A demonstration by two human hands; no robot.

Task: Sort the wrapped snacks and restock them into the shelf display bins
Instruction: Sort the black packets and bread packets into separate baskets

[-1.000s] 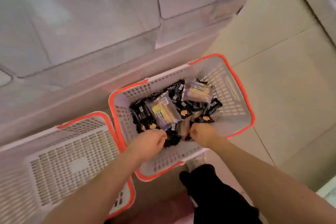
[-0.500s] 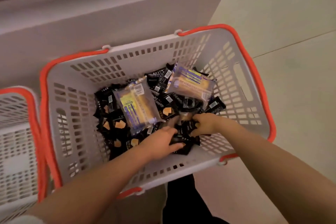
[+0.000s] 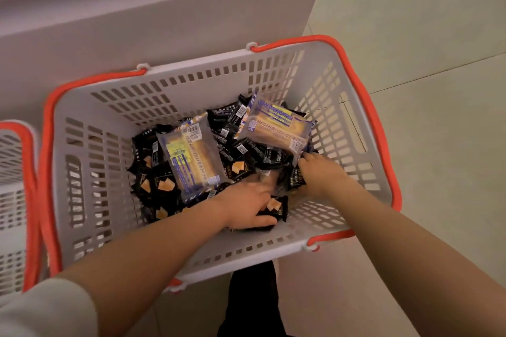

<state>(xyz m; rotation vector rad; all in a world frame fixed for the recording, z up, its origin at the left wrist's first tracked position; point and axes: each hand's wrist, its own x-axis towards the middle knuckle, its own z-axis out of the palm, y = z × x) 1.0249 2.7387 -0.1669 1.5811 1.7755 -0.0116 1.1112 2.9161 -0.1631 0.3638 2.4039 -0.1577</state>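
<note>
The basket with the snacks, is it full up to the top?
No, the snacks only cover the bottom of the basket, and its slotted walls stand bare above them.

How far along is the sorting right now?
Early. Nothing looks restocked: no display bin is in view. Black snack packets and two clear-wrapped cakes lie mixed in the grey basket. The left hand grips a black packet; the right hand digs beside it. All sorting remains.

A grey slotted basket (image 3: 142, 107) with orange rim holds black snack packets (image 3: 161, 186) with orange squares and clear yellow-and-blue-printed cake packs (image 3: 191, 156).
</note>
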